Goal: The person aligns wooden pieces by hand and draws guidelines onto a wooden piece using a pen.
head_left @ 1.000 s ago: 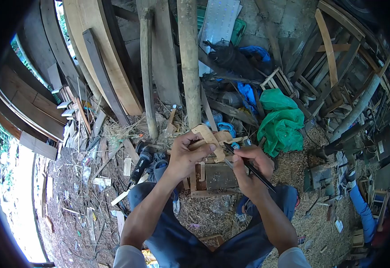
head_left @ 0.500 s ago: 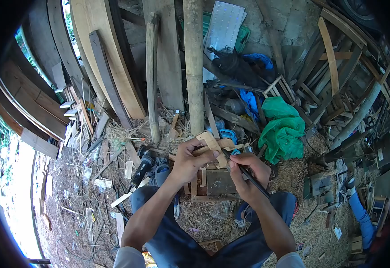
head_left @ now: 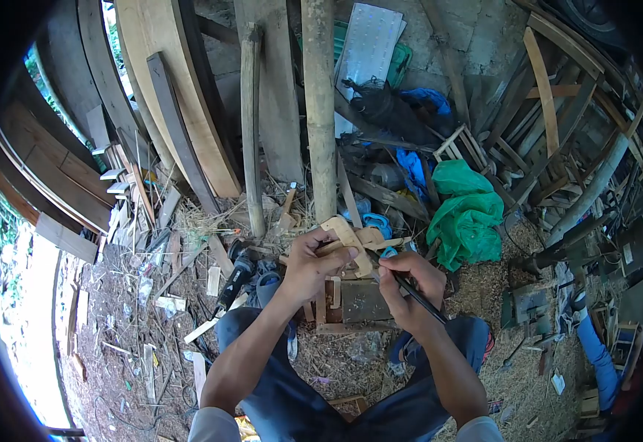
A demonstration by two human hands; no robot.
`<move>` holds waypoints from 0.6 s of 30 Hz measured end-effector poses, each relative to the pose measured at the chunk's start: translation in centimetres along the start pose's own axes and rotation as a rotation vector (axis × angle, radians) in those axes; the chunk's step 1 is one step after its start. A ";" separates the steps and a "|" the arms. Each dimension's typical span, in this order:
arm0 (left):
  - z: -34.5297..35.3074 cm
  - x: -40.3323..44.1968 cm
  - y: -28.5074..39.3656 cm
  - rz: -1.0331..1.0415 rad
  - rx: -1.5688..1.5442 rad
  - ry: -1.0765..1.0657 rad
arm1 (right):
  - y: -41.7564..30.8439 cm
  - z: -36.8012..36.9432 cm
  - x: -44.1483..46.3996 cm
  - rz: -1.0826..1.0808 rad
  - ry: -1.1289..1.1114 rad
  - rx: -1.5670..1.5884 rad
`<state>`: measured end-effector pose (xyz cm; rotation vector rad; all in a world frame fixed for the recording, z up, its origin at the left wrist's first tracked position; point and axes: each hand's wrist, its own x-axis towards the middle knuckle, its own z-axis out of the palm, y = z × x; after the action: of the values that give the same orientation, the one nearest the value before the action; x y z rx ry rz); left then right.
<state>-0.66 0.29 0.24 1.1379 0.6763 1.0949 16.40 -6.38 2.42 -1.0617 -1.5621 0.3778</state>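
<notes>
In front of my knees, my left hand (head_left: 312, 264) is closed around a pale, shaped piece of wood (head_left: 349, 237), with the thumb along its near side. My right hand (head_left: 412, 286) grips a slim tool with a long dark handle (head_left: 426, 300). The handle slants down to the right past my palm, while the working end points at the right edge of the wood; its exact shape is too small to tell. Below both hands stands a low wooden block (head_left: 365, 302) with small wood pieces by it.
A black angle grinder (head_left: 237, 280) lies on the ground left of my knees. Behind the hands rise a wooden post (head_left: 320, 110) and leaning planks (head_left: 181, 96). Right of them sits a green plastic bag (head_left: 466, 214). Shavings and offcuts litter the floor.
My right hand and the tool have shifted very slightly against the wood's right edge. The left hand keeps its hold on the wood in nearly the same place.
</notes>
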 end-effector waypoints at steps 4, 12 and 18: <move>-0.6 0.1 0.1 -0.074 -0.129 -0.016 | -0.1 0.2 -0.7 0.137 0.046 0.045; 0.3 0.3 -0.3 -0.079 -0.194 -0.007 | 1.5 1.4 -0.9 0.295 0.049 0.151; 0.9 0.1 -0.8 -0.068 -0.226 -0.024 | 0.7 1.8 -0.6 0.501 0.037 0.355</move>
<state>0.42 0.00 -0.17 0.9262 0.5530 1.0693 15.06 -5.94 1.01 -1.1584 -1.1250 0.9346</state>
